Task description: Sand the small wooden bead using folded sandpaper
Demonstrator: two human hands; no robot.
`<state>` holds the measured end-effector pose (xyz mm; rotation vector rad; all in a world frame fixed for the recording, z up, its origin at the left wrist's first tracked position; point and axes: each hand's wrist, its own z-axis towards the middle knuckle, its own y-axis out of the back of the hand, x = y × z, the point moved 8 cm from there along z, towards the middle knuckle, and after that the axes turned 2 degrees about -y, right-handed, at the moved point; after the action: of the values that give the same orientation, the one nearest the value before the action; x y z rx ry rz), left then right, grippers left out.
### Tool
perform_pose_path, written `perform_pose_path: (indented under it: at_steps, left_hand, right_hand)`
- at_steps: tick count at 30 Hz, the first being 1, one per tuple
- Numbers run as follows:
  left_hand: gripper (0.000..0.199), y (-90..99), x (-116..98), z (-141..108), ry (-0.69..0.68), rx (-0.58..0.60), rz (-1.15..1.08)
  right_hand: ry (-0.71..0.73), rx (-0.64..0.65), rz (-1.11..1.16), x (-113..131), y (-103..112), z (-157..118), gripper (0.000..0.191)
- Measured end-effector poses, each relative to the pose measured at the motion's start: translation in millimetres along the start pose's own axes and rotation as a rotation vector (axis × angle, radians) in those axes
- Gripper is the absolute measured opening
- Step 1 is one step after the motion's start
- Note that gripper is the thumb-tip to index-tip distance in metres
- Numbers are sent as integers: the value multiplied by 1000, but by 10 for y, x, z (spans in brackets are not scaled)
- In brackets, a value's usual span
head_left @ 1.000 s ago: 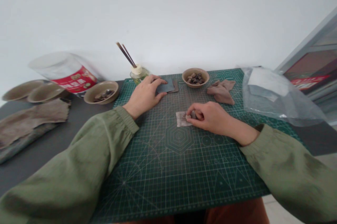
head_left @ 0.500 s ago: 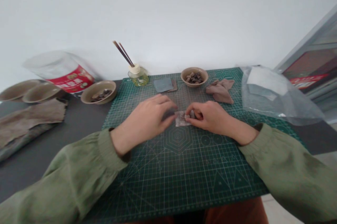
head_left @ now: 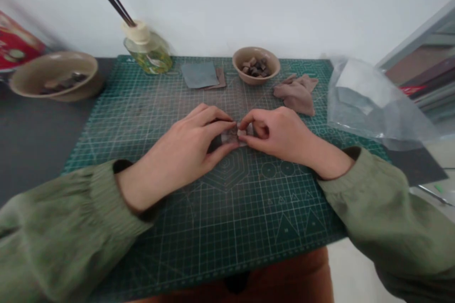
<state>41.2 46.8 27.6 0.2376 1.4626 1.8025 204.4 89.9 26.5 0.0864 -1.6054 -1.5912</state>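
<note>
My left hand [head_left: 181, 151] and my right hand [head_left: 277, 134] meet at the middle of a green cutting mat [head_left: 142, 118]. Their fingertips pinch a small pale paper square [head_left: 231, 137] from both sides. A small dark piece seems to sit in it, mostly hidden by my fingers. Behind my hands, a grey abrasive square [head_left: 199, 74] lies on a brown square [head_left: 221, 78]. A tan bowl of dark chunks [head_left: 256, 66] stands at the mat's far edge, out of reach of my fingers.
A crumpled taupe cloth [head_left: 296, 94] and a clear plastic bag [head_left: 373, 104] lie at the far right. A glass bottle with dark sticks [head_left: 147, 54] stands at the far left of the mat. Beyond the mat's left edge, on the dark table [head_left: 35, 132], sits another bowl [head_left: 53, 75].
My left hand has left the grey square and come to the paper, now pinched by both hands. The view has tilted down and closer, moving everything lower-frame objects upward.
</note>
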Motion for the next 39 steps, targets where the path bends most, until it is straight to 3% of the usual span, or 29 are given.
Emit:
perform_pose_path:
  at_steps: [17, 32, 39]
  left_hand:
    - [32, 2, -7, -5, 68, 20, -17]
    - [38, 17, -22, 3, 44, 13, -12]
    - [30, 19, 27, 7, 126, 21, -68]
  right_hand:
    - [2, 15, 2, 65, -24, 6, 18]
    - [9, -1, 13, 69, -8, 12, 19]
    - [-39, 5, -11, 35, 8, 5, 18]
